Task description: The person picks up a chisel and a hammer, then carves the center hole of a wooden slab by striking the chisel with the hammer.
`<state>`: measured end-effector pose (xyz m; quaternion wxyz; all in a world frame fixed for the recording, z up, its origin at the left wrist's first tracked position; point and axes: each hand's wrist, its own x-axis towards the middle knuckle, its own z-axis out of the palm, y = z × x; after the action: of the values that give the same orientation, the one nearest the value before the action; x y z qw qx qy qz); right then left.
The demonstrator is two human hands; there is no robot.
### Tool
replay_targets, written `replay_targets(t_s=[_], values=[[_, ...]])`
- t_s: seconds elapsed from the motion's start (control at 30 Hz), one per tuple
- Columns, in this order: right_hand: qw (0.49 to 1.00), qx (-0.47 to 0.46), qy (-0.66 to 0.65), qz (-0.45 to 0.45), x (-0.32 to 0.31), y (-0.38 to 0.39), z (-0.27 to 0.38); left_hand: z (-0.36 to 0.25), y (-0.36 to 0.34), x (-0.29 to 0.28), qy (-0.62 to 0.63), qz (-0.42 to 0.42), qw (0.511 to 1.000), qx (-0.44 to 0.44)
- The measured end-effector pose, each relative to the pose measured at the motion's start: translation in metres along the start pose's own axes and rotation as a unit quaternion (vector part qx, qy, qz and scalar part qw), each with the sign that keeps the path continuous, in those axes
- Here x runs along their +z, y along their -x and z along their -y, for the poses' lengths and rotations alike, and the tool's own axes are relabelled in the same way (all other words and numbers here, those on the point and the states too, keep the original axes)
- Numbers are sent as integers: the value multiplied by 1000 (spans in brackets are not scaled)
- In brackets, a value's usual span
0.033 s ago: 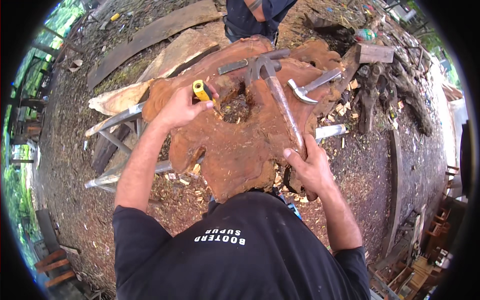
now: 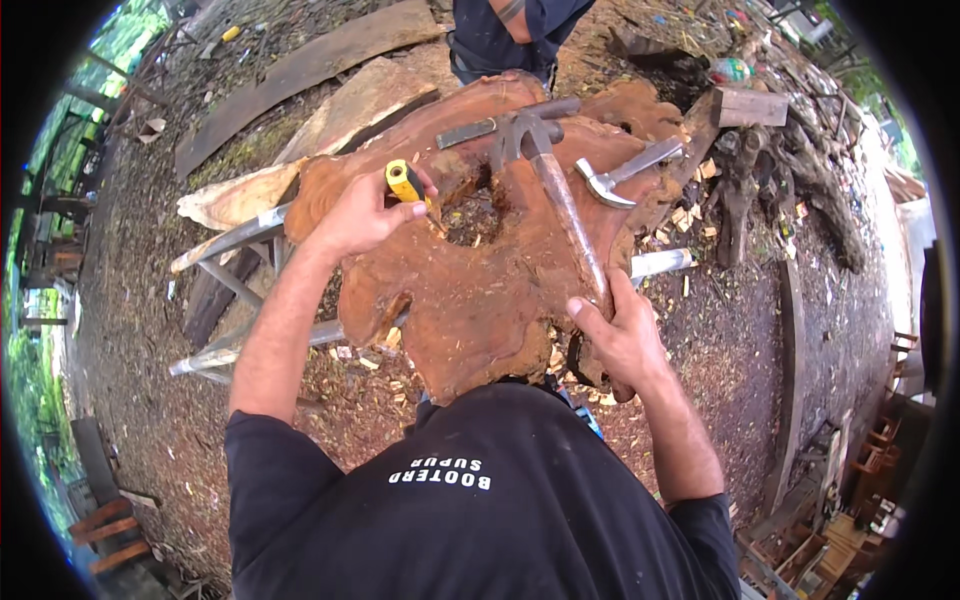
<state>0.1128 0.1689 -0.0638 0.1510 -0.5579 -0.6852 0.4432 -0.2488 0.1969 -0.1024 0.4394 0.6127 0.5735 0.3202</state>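
My left hand [image 2: 365, 218] is closed around the yellow and black handle of a chisel [image 2: 404, 182]. Its lower end points down at the left rim of a rough hole [image 2: 470, 222] in the reddish-brown wood slab [image 2: 460, 300]; the tip is hard to make out. My right hand [image 2: 628, 335] grips the long wooden handle of a hammer [image 2: 568, 210], whose dark metal head is over the slab's far part. Beyond that head lies a dark-handled tool [image 2: 468, 133], partly covered. A second claw hammer [image 2: 605, 187] with a shiny head rests on the slab's right side.
Metal supports [image 2: 235, 240] show under the slab's left side. Another person [image 2: 510, 40] stands at the far edge. Long planks [image 2: 310, 75] lie at the far left, gnarled roots [image 2: 790, 170] at the right. Wood chips [image 2: 685, 218] litter the ground.
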Motion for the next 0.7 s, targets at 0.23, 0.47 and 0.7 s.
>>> replay_targets(t_s=[0.23, 0.47, 0.7], values=[[1000, -2, -5, 1, 2, 2, -2, -3, 2, 0, -6, 17, 1000, 13], [1000, 17, -6, 16, 6, 2, -5, -1, 2, -4, -52, 22, 997, 44], [999, 25, -15, 26, 8, 1, -5, -3, -3, -9, -63, 51, 996, 27]])
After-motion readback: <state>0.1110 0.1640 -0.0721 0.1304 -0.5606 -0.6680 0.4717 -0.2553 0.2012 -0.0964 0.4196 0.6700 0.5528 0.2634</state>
